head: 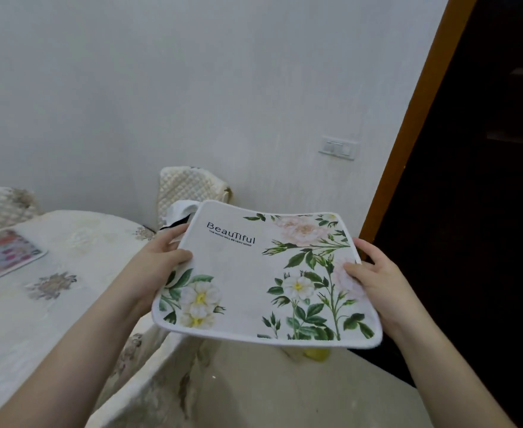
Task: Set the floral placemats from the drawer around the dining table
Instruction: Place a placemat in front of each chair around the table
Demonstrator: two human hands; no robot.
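Head view: left hand (158, 257) and right hand (374, 273) each pinch 1 side edge of placemat (254, 282), held clear beside table (68, 257).

Both forearms bare, reaching fwd from the bottom edge and converging a bit. Left hand (158, 261): thumb on top, laid flat along the left edge of the floral placemat (254, 282), fingers curled under — prob. pinching it, fingertips mostly hidden. Right hand (377, 276): thumb on top near the right edge, other fingers wrapped behind and below. Wrists roughly level, hands well apart, the mat held between them in mid-air.
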